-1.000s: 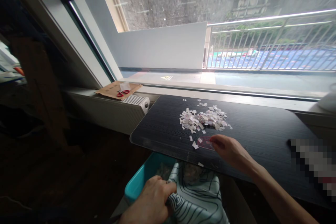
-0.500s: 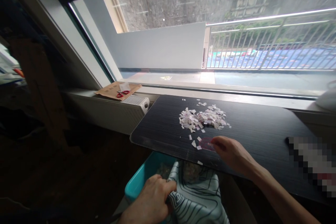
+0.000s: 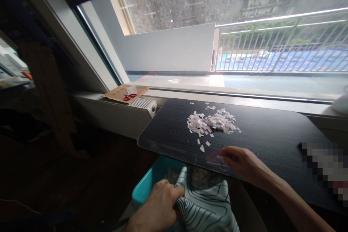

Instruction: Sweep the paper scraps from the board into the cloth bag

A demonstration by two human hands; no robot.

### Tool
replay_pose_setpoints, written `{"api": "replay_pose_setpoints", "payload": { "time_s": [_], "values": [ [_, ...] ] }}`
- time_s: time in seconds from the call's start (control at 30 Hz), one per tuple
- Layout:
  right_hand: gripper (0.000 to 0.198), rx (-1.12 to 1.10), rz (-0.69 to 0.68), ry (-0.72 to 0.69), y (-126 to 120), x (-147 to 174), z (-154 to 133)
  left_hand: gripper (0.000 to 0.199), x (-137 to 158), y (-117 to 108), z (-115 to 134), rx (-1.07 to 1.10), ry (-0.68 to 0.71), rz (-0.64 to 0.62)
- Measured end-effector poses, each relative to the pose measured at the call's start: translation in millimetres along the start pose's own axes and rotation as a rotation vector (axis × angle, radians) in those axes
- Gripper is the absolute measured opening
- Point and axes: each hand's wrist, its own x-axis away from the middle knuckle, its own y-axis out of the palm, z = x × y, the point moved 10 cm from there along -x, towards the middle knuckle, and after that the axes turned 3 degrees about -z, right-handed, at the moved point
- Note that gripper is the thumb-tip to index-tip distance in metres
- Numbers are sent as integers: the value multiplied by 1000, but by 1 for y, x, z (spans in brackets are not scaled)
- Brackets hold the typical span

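Observation:
My right hand [image 3: 244, 164] pinches a clear pink protractor [image 3: 212, 156], held flat at the near edge of the dark table [image 3: 266, 127]. Beyond it lies a heap of small white paper scraps [image 3: 221, 120], with a few loose scraps [image 3: 202, 148] between heap and protractor. Below the edge, my left hand [image 3: 160, 201] grips the rim of a pale green cloth bag [image 3: 206, 204] with black wavy lines. Its mouth gapes under the table edge, and scraps show dimly inside. A turquoise bin [image 3: 145, 183] stands behind my left hand, partly hidden by it.
Red-handled scissors [image 3: 130, 96] rest on a brown envelope [image 3: 115, 93] on the sill at left, above a white radiator [image 3: 144, 106]. A blurred-out item [image 3: 323, 166] lies on the table's right side. A large window runs behind the table.
My right hand has drawn the protractor toward me to the table's near edge. Scraps that lay by the protractor and at the edge are no longer there. My left hand still grips the bag.

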Motion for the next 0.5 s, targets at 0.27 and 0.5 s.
{"api": "replay_pose_setpoints", "payload": {
  "time_s": [0.27, 0.5],
  "values": [
    [30, 12, 126, -28, -3, -27, 0, 13, 4, 1, -3, 8, -26, -9],
    [24, -27, -91, -28, 15, 2, -9, 11, 5, 2, -7, 0, -22, 14]
  ]
}}
